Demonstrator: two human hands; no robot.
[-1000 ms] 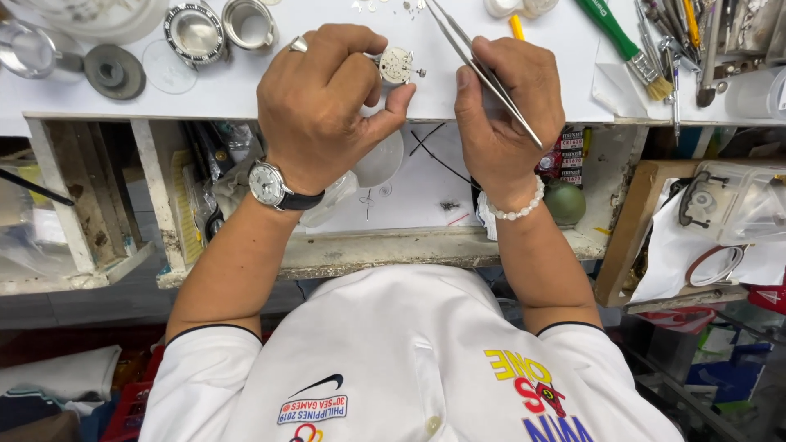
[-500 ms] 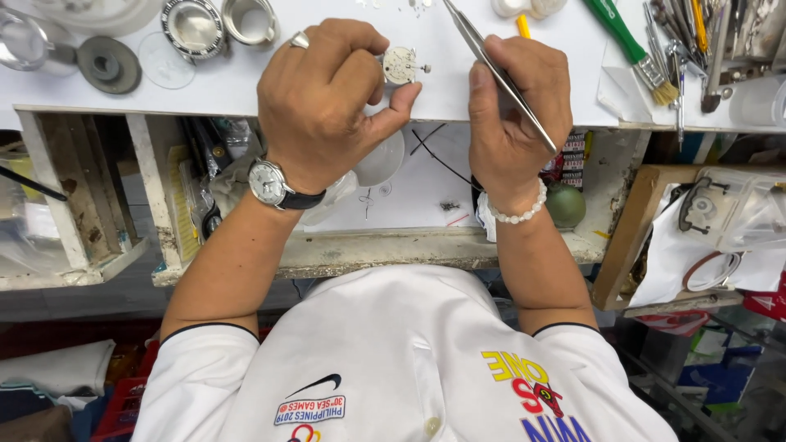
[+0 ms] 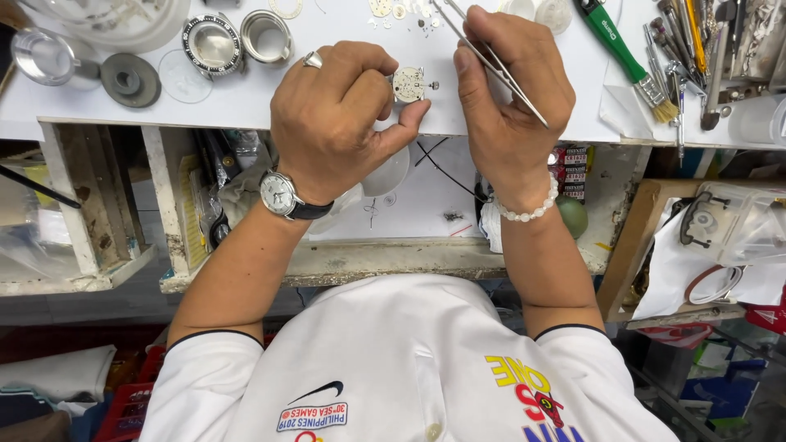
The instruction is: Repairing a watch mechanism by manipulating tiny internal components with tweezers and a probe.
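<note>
Left hand (image 3: 340,123) curled, pinching round silver watch movement (image 3: 408,84) between thumb and fingers. Right hand (image 3: 512,90), just right of movement, closed around slim metal tweezers (image 3: 491,61).

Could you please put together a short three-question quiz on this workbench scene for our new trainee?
1. True or false: the left hand pinches the round watch movement.
2. What does the right hand hold: A tweezers, B brush, C hammer?
3. Which wrist wears the white bead bracelet?

Key: 1 true; 2 A; 3 the right.
</note>
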